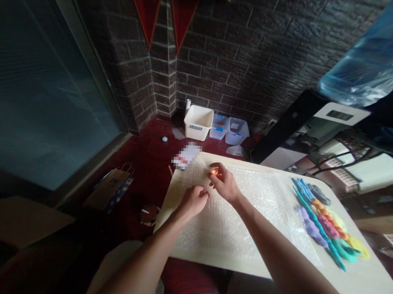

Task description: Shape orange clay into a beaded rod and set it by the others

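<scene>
A large sheet of clear bubble wrap [245,228] lies flat across the pale table [367,283]. Above its far left part, my right hand [225,183] has its fingers closed round a small, shiny orange-gold object [214,170]; its exact kind is not clear. My left hand [195,201] is just nearer to me, low over the wrap, with its fingers curled in. Whatever those fingers may pinch is hidden or too small to see. The two hands are close together but apart.
Colourful yarn bundles [333,228] lie at the table's right. On the floor beyond stand a cream bin [197,133] and two clear plastic boxes [236,138]. Paper bags [110,186] are left of the table. A water dispenser [290,125] rises at the right.
</scene>
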Motion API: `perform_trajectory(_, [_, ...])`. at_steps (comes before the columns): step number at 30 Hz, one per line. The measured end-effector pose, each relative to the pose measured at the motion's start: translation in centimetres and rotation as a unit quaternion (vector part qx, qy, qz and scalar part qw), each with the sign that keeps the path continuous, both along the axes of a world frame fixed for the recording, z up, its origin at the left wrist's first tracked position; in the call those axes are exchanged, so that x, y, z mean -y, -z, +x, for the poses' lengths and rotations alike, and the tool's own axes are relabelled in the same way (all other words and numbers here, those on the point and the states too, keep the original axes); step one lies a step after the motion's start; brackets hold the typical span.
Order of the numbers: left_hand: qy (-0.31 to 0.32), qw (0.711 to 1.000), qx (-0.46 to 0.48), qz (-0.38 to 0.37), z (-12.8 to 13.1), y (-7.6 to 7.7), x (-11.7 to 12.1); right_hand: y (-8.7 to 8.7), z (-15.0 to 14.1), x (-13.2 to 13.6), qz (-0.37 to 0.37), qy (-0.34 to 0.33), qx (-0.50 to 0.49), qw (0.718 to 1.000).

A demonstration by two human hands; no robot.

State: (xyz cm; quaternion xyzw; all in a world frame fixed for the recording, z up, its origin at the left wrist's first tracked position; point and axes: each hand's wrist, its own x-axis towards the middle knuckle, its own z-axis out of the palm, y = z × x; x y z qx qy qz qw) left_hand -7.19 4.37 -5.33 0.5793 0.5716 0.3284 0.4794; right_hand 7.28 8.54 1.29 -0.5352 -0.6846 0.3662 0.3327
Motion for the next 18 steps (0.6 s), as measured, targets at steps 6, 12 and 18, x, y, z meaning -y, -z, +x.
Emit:
perform_trajectory(6, [-0.013,1.0,-0.009,0.004,0.1,-0.6,0.1,-2.0,3.7,5.3,-0.207,0.084,-0.449,0.865])
perform_trajectory(12, [0.027,0.999,0.004,0.019,1.5,-1.4,1.9,-1.5,5.6,9.3,-0.25,0.162,-0.517,0.803])
perform_trajectory(18, [0.082,0.988,0.132,-0.012,4.5,-2.9,4.0,0.2,5.0,9.8,-0.206,0.185,-0.404,0.872])
